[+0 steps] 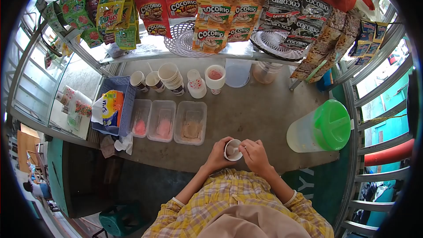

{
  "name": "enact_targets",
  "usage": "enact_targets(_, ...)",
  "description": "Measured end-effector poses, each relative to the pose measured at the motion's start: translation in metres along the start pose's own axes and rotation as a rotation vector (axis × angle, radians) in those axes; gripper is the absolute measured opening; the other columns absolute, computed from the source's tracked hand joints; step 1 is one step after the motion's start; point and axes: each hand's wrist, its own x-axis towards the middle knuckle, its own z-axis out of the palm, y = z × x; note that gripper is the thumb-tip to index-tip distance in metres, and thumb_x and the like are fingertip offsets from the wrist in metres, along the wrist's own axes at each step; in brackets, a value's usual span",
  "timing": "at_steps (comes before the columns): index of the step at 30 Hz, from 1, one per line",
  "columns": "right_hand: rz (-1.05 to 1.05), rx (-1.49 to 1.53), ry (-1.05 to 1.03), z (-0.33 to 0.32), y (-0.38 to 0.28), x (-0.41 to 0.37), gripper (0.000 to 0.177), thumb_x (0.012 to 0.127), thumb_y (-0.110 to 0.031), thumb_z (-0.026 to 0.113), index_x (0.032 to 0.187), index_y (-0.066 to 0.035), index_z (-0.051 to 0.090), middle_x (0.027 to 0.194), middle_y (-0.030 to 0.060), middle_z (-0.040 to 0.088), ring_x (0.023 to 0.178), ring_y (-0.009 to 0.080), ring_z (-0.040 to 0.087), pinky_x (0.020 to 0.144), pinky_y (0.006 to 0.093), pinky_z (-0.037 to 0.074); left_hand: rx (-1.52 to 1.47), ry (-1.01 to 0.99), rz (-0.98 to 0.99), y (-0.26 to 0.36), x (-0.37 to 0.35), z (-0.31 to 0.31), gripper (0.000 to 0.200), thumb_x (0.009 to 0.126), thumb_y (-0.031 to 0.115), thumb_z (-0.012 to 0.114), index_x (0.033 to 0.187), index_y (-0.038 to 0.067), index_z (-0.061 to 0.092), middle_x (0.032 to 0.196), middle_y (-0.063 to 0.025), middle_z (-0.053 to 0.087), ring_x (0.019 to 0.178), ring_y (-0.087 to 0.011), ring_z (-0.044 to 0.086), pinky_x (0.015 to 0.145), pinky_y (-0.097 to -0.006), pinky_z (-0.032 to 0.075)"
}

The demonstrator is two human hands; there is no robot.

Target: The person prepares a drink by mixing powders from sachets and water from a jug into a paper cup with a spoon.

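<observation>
Near the front edge of the table, my left hand [217,156] wraps around a small white cup [228,155], keeping its mouth tilted up toward me. Pinched in the fingers of my right hand [255,155] is a pale spoon [236,149], its end down inside the cup. The cup's contents look pale and are partly hidden by the spoon and fingers. Just left of my hands stands a clear plastic tub [190,107] with brown powder in it. Beside it are two more tubs, a middle one [163,105] and a left one [142,103], both holding pink powder.
Stacked paper cups [169,76] line the back, with a pink-filled cup [216,76] beside them. A blue basket [128,89] stands left; a green-lidded pitcher [304,132] stands right. Drink sachets [218,9] hang overhead. A green stool [115,220] is below left.
</observation>
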Motion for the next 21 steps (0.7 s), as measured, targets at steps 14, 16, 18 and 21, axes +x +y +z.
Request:
enact_targets(14, -0.026, -0.062, 0.049, 0.0010, -0.0024, 0.0015, 0.016, 0.094, -0.016, 0.051, 0.084, -0.007, 0.059, 0.082, 0.0070, 0.060, 0.076, 0.0260, 0.056, 0.073, 0.0366, 0.034, 0.076, 0.013, 0.065, -0.0013, -0.0003, 0.0009, 0.086, 0.057, 0.018, 0.090, 0.128, 0.004, 0.045, 0.120, -0.0134, 0.056, 0.110, -0.0288, 0.057, 0.093, -0.0378, 0.046)
enact_targets(16, -0.002, 0.007, 0.021, 0.0000, -0.0025, 0.0004, 0.016, 0.093, -0.016, 0.051, 0.084, -0.007, 0.059, 0.082, 0.0070, 0.060, 0.076, 0.0259, 0.056, 0.073, 0.0369, 0.034, 0.058, 0.006, 0.049, 0.0012, -0.0003, 0.0009, 0.086, 0.057, 0.017, 0.090, 0.129, 0.004, 0.045, 0.120, -0.0132, 0.056, 0.110, -0.0288, 0.057, 0.092, -0.0374, 0.046)
enact_targets(18, -0.006, 0.005, 0.006, -0.0006, -0.0017, 0.0007, 0.015, 0.093, -0.016, 0.051, 0.086, -0.006, 0.060, 0.082, 0.0071, 0.061, 0.077, 0.0253, 0.056, 0.073, 0.0370, 0.035, 0.041, -0.001, 0.042, 0.0017, 0.0006, 0.0005, 0.086, 0.057, 0.017, 0.090, 0.129, 0.004, 0.045, 0.120, -0.0130, 0.056, 0.110, -0.0288, 0.057, 0.092, -0.0371, 0.046)
enact_targets(21, -0.028, -0.051, 0.004, 0.0003, 0.0000, 0.0003, 0.015, 0.093, -0.017, 0.051, 0.089, -0.006, 0.060, 0.083, 0.0068, 0.060, 0.078, 0.0239, 0.057, 0.073, 0.0372, 0.035, 0.030, -0.009, 0.036, 0.0007, 0.0001, -0.0004, 0.086, 0.057, 0.017, 0.090, 0.129, 0.004, 0.045, 0.120, -0.0129, 0.056, 0.109, -0.0287, 0.057, 0.092, -0.0369, 0.046)
